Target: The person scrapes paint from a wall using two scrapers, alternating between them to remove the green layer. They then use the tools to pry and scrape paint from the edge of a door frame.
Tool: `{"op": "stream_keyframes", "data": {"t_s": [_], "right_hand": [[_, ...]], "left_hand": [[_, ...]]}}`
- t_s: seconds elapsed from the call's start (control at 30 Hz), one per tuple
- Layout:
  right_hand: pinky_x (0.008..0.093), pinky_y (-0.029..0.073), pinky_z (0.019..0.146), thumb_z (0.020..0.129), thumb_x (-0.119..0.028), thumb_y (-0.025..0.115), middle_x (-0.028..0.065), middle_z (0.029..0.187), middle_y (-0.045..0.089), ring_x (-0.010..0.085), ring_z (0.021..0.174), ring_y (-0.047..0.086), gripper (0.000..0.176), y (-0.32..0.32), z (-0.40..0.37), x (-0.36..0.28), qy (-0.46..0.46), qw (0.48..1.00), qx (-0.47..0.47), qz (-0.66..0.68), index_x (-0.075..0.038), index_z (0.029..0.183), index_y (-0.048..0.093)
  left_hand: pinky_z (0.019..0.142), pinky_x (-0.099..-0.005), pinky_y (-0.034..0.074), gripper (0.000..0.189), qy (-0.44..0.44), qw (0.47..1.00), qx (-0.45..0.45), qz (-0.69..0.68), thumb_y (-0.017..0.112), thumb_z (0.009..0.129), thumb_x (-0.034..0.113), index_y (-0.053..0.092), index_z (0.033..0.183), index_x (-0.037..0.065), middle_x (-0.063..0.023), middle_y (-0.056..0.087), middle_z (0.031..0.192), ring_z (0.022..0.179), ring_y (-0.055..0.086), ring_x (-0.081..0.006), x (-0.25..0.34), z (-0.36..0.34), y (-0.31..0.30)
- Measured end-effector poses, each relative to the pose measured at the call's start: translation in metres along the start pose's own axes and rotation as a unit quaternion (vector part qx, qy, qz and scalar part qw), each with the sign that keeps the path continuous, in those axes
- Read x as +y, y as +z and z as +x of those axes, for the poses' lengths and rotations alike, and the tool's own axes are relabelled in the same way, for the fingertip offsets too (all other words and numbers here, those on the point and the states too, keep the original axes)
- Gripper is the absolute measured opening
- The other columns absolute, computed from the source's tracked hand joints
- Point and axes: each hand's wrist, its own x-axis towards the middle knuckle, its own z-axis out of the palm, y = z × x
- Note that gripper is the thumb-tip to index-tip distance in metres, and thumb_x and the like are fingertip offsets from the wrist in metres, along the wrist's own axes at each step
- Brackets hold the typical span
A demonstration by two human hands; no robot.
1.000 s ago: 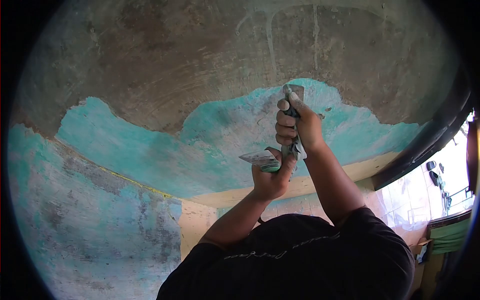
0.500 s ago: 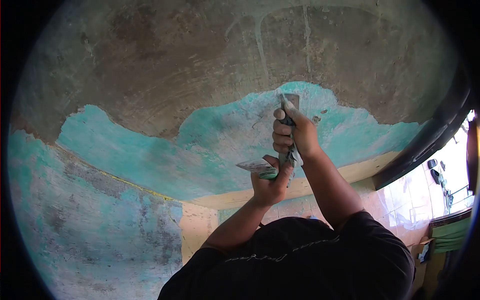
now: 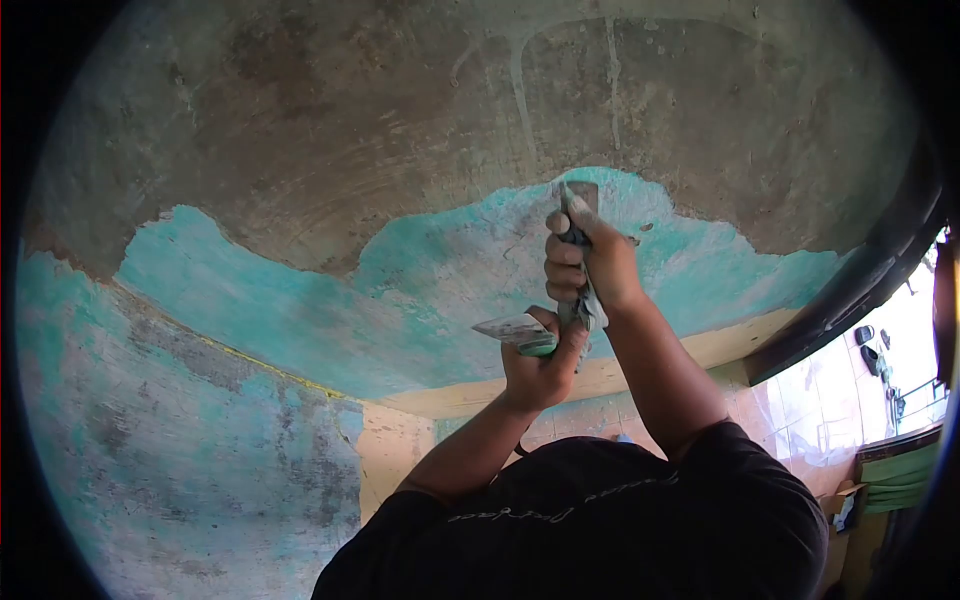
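Note:
My right hand [image 3: 593, 260] is wrapped round the handle of a scraper [image 3: 581, 192], whose flat blade lies over the turquoise paint near its upper edge. Just below it, my left hand [image 3: 544, 368] is closed on a putty knife [image 3: 508, 328] with a green-and-white handle end; its blade points left. A greyish, plaster-smeared piece [image 3: 590, 310] shows between the two hands, its shape partly hidden by the fingers. The wall [image 3: 430, 290] behind is turquoise below and bare grey-brown above, with a ragged border.
A mottled blue-grey wall [image 3: 200, 430] stands at the left, meeting the other along a yellow line. A dark curved frame [image 3: 850, 300] runs down the right side. Beyond it are a tiled floor [image 3: 820, 405], footwear [image 3: 868, 350], green cloth [image 3: 900, 478] and an open box [image 3: 845, 503].
The scraper and my right hand have shifted very slightly upward. My left hand looks nearly unmoved, and both hands keep their holds.

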Motion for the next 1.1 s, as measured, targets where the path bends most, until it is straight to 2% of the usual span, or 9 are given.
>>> {"op": "stream_keyframes", "data": {"t_s": [0.13,0.27,0.47,0.6,0.7,0.83,0.93,1.03,1.1], "right_hand": [[0.0237,0.026,0.040,0.095,-0.040,0.036,-0.0065,0.058,0.035,0.0067,0.042,0.028,0.026,-0.010,0.003,0.004,0.008,1.000,-0.002,-0.017,-0.018,0.084,0.045],[0.0239,0.026,0.040,0.095,-0.040,0.037,-0.0061,0.058,0.035,0.0070,0.043,0.029,0.026,0.007,0.002,-0.004,0.002,1.000,-0.003,-0.007,-0.018,0.083,0.045],[0.0238,0.027,0.041,0.094,-0.041,0.037,-0.0064,0.058,0.036,0.0069,0.043,0.029,0.026,-0.003,0.002,0.000,0.019,1.000,-0.009,-0.021,-0.018,0.084,0.045],[0.0241,0.026,0.040,0.094,-0.042,0.038,-0.0060,0.056,0.035,0.0073,0.042,0.029,0.028,0.005,0.002,-0.004,0.011,1.000,0.005,-0.012,-0.017,0.083,0.045],[0.0240,0.026,0.040,0.094,-0.041,0.037,-0.0060,0.056,0.034,0.0072,0.042,0.029,0.027,-0.009,0.000,0.004,0.025,1.000,0.015,0.000,-0.017,0.083,0.045],[0.0238,0.026,0.040,0.094,-0.041,0.038,-0.0061,0.056,0.034,0.0072,0.042,0.029,0.026,-0.004,-0.002,0.001,0.028,1.000,0.007,0.006,-0.018,0.083,0.045],[0.0236,0.026,0.040,0.094,-0.041,0.037,-0.0062,0.056,0.035,0.0071,0.042,0.029,0.027,-0.007,-0.003,0.003,0.021,1.000,0.009,0.003,-0.017,0.083,0.044],[0.0235,0.026,0.040,0.094,-0.041,0.037,-0.0061,0.057,0.035,0.0068,0.042,0.029,0.027,-0.011,-0.003,0.006,0.048,0.999,0.011,0.008,-0.017,0.083,0.044],[0.0235,0.026,0.040,0.094,-0.041,0.037,-0.0059,0.057,0.035,0.0068,0.042,0.029,0.027,-0.003,-0.001,0.003,0.037,0.999,0.005,-0.003,-0.017,0.083,0.044]], "left_hand": [[0.045,-0.0241,0.033,0.023,0.028,0.999,0.009,0.022,0.062,0.084,0.006,0.042,0.072,0.006,0.0011,0.045,0.061,0.053,0.043,-0.0059,-0.011,-0.006,0.000],[0.047,-0.0244,0.033,0.023,-0.005,1.000,0.006,-0.001,0.062,0.083,0.006,0.041,0.073,0.006,0.0024,0.045,0.061,0.054,0.041,-0.0056,-0.003,0.000,-0.003],[0.045,-0.0238,0.032,0.025,0.046,0.998,0.012,0.047,0.062,0.084,0.007,0.040,0.072,0.006,0.0027,0.041,0.059,0.053,0.041,-0.0050,-0.014,-0.005,-0.002],[0.047,-0.0246,0.034,0.024,0.000,1.000,0.003,0.003,0.063,0.083,0.008,0.041,0.073,0.006,0.0005,0.043,0.060,0.053,0.042,-0.0068,-0.004,-0.001,0.000],[0.046,-0.0245,0.033,0.025,0.042,0.996,-0.002,0.077,0.063,0.083,0.008,0.040,0.073,0.006,0.0008,0.043,0.060,0.052,0.041,-0.0062,-0.013,-0.009,-0.003],[0.046,-0.0244,0.033,0.027,0.016,0.999,-0.014,0.029,0.063,0.083,0.009,0.039,0.072,0.007,0.0013,0.042,0.060,0.053,0.041,-0.0060,-0.015,-0.011,-0.003],[0.048,-0.0230,0.039,0.028,0.013,0.998,-0.032,0.059,0.061,0.085,0.006,0.035,0.074,0.008,-0.0009,0.047,0.065,0.057,0.048,-0.0054,-0.010,-0.011,-0.002],[0.049,-0.0232,0.041,0.028,0.033,0.993,-0.032,0.107,0.061,0.085,0.006,0.035,0.075,0.007,-0.0011,0.048,0.065,0.057,0.050,-0.0062,-0.014,-0.017,-0.006],[0.050,-0.0230,0.040,0.027,0.029,0.996,-0.023,0.077,0.061,0.085,0.006,0.035,0.075,0.007,-0.0009,0.047,0.065,0.057,0.049,-0.0059,-0.016,-0.013,-0.007]]}}
